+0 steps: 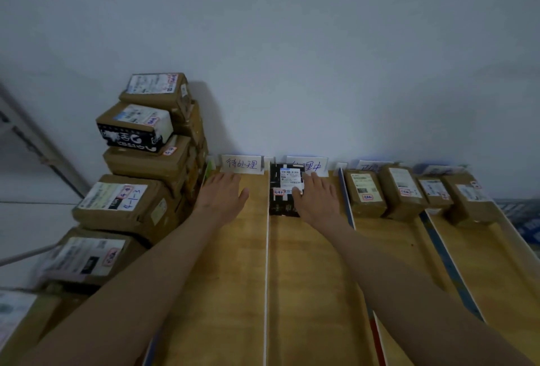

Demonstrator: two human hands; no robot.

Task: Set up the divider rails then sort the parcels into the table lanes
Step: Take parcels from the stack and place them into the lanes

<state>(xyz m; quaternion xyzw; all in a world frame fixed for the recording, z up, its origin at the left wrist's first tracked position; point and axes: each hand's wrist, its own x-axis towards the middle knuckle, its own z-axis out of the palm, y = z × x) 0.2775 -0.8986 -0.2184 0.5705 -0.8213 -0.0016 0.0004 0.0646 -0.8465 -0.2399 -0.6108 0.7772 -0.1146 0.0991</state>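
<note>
Reaching forward with fingers straight, the left hand lies flat on the table, the right hand touching the black parcel.

arms: two, both bare right up to the bottom edge of the shot, no sleeve on either
left hand: bare, no glove, ring or watch that I can spot
right hand: same deal, bare, nothing on the wrist
nails: too blurry to tell anything
</note>
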